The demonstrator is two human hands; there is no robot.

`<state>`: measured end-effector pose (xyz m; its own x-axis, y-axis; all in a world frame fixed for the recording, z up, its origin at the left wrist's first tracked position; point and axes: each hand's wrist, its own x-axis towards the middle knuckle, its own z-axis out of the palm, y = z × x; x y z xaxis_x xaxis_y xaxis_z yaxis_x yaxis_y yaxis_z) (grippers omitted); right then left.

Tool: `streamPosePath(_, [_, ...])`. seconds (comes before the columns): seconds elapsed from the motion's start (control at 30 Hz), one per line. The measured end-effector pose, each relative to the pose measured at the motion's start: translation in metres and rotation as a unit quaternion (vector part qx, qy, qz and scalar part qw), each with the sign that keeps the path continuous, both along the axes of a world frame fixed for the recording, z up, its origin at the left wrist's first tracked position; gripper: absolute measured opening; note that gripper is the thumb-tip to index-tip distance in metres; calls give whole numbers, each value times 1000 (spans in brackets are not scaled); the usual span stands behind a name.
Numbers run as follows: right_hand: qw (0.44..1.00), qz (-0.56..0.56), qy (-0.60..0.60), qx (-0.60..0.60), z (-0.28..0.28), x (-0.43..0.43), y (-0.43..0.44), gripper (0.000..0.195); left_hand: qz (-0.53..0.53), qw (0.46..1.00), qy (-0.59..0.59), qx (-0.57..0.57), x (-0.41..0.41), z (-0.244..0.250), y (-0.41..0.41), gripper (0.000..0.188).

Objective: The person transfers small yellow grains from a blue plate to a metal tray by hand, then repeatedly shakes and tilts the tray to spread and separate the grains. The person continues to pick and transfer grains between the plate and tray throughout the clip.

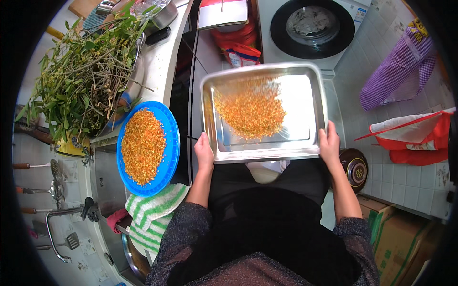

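Between my two hands is a rectangular stainless steel tray [298, 107], held above my lap. My left hand [205, 152] grips its left side near the front corner, thumb on the rim. At the right front corner, my right hand [329, 143] holds the opposite side. Small orange-yellow flower bits [252, 114] lie in the tray's left and middle part, blurred toward the far side as if in motion. Left of the tray, a round blue plastic tray [173, 146] carries a heap of similar orange-yellow bits [143, 146].
Leafy cut branches [86, 78] fill a metal basin on the left counter. A green-striped towel [154, 218] lies near a sink faucet [53, 228]. Ahead stands a front-loading washing machine [311, 30]. Purple checked fabric [400, 68] and a red bag [411, 136] hang right, above cardboard boxes [397, 246].
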<state>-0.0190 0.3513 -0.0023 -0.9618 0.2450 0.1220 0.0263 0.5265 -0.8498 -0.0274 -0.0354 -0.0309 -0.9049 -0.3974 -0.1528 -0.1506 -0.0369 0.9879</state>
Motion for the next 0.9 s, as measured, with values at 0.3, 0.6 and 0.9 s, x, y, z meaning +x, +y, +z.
streamPosePath(0.3, [998,15,-47,42,-29,-6,19,25,-28,993,-97,-69,-11,-35,3,42])
streamPosePath(0.6, [1000,-13,-1,10,-25,5,11,27,-43,995,-39,-86,-3,-3,3,42])
streamPosePath(0.9, [998,5,46,48,1,-3,14,29,-28,996,-3,-86,-9,-5,8,41])
